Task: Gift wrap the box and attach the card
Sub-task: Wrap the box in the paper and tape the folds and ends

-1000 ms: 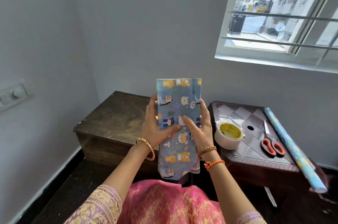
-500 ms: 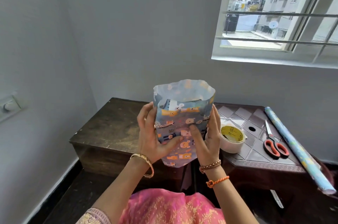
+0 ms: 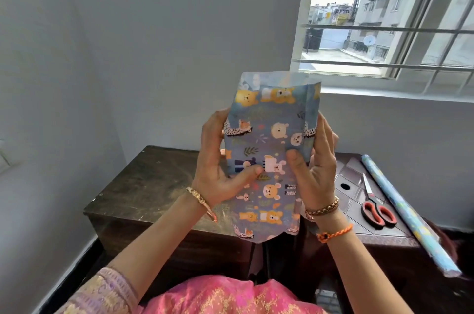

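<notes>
Box point(image 3: 269, 149), wrapped in blue bear-print paper with both ends loose, stands upright in the air in front of me, above the gap between 2 dark counters point(image 3: 154, 185). My left hand point(image 3: 218, 160) and right hand point(image 3: 315, 167) grip its sides, thumbs pressing the front seam. Scissors point(image 3: 375, 207) and a paper roll point(image 3: 405, 213) lie on the right counter.

Soft daylight enters through the window point(image 3: 384, 24); wide-angle bending at the edges.
</notes>
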Tool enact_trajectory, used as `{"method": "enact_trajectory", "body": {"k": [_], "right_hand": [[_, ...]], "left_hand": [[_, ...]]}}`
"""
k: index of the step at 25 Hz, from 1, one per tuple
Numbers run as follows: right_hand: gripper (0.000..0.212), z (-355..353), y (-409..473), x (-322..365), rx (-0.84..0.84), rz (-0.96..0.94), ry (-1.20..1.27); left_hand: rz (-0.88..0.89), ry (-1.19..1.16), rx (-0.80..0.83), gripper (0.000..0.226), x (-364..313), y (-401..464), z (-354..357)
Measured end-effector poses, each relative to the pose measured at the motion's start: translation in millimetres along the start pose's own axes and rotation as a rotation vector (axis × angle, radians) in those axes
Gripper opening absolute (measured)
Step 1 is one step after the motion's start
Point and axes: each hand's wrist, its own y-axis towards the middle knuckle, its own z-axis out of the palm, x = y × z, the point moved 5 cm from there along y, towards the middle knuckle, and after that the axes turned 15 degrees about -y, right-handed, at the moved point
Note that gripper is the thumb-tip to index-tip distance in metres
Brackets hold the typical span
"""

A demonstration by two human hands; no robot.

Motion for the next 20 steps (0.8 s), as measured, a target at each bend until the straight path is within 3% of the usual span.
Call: {"method": "enact_trajectory", "body": {"k": [5, 9, 13, 20], "right_hand": [[0.063, 17.3, -35.2, -1.0, 0.136, 0.009, 0.157], [0.064, 17.5, -58.7, -14.1, 0.185, 0.035, 0.253], [0.061, 12.4, -74.0, -23.6, 0.196, 0.009, 0.206], [0.056, -19.4, -64.6, -17.9, 0.168, -0.251, 0.092]], "left_hand": [[0.077, 0.046, 0.054, 0.075, -0.5, -32.5, -10.3], [0.178, 0.157, 0.186, 0.054, -0.6, -43.0, -6.7], [0.278, 0.144, 0.272, 0.049, 3.9, -54.5, -4.9], [0.277, 0.102, 0.421, 0.048, -6.5, -50.1, 7.1]]}}
